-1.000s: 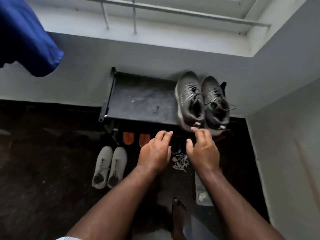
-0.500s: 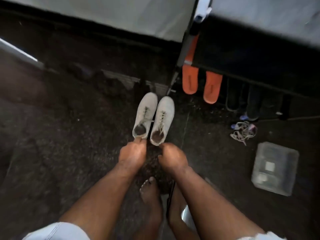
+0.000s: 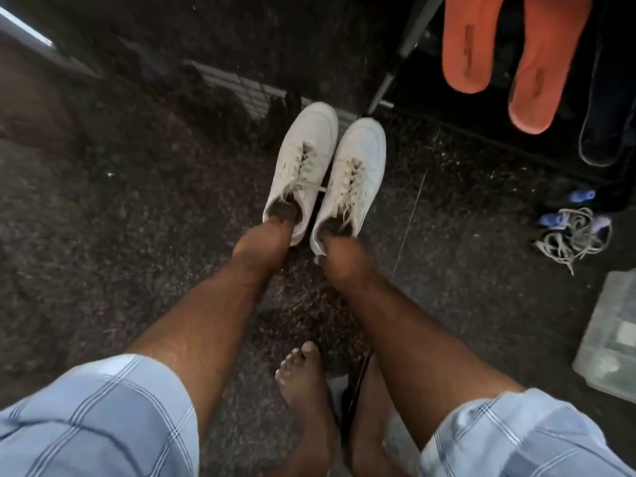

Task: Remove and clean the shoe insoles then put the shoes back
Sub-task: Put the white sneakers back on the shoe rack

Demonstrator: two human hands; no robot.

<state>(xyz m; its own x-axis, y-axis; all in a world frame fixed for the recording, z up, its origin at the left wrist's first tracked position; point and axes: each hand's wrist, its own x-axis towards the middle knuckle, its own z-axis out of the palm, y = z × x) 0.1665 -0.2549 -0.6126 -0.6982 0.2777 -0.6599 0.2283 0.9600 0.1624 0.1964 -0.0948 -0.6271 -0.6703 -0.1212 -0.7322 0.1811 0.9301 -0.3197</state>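
Two white lace-up shoes stand side by side on the dark speckled floor, toes pointing away from me. My left hand (image 3: 260,244) is closed on the heel collar of the left white shoe (image 3: 304,160), fingers reaching into its opening. My right hand (image 3: 340,256) grips the heel collar of the right white shoe (image 3: 358,173) the same way. Both shoes' laces hang loose. The insides look dark; I cannot make out the insoles. The fingertips of both hands are hidden inside the shoes.
A black shoe rack (image 3: 399,63) stands at the upper right with two orange insoles (image 3: 499,49) hanging from it. A tangle of laces (image 3: 571,235) lies on the floor at right, a clear plastic box (image 3: 612,332) nearer. My bare feet (image 3: 306,383) stand below.
I have bent down from the grey shoes on the rack top to the white pair. Both hands have closed on the shoes' heel collars, and the view has come closer.
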